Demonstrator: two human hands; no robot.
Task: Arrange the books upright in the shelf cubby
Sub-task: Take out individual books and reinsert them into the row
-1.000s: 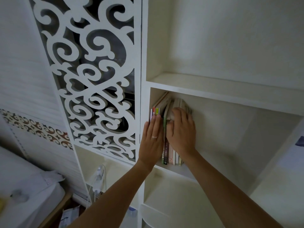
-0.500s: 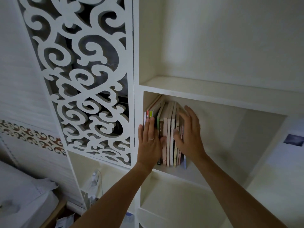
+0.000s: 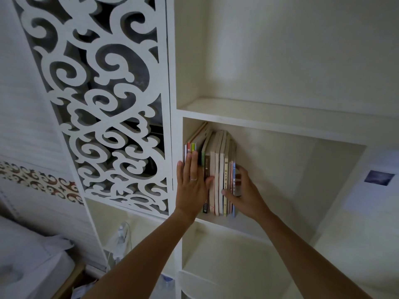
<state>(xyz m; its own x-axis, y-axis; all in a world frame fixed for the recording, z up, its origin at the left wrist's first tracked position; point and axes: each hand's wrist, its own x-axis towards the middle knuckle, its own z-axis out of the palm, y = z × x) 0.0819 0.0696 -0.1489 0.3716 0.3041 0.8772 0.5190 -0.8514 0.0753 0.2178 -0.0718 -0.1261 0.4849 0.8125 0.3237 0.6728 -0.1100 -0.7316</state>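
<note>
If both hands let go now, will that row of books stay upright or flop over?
The books look thin and soft-covered, so probably floppy. Open cubby space lies to their right, so they may tip that way once the right hand leaves. The left hand only presses the spines.

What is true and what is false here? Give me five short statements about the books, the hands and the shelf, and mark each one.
1. The books stand at the left end of their cubby. True.
2. The left hand lies flat against the book spines with straight fingers. True.
3. The right hand rests on the shelf board above the books. False: it is at the right end of the row, thumb against the spines and fingers round the outermost book.
4. The cubby above is packed with books. False: no books show in it.
5. A ring shows on the left hand. True.
</note>
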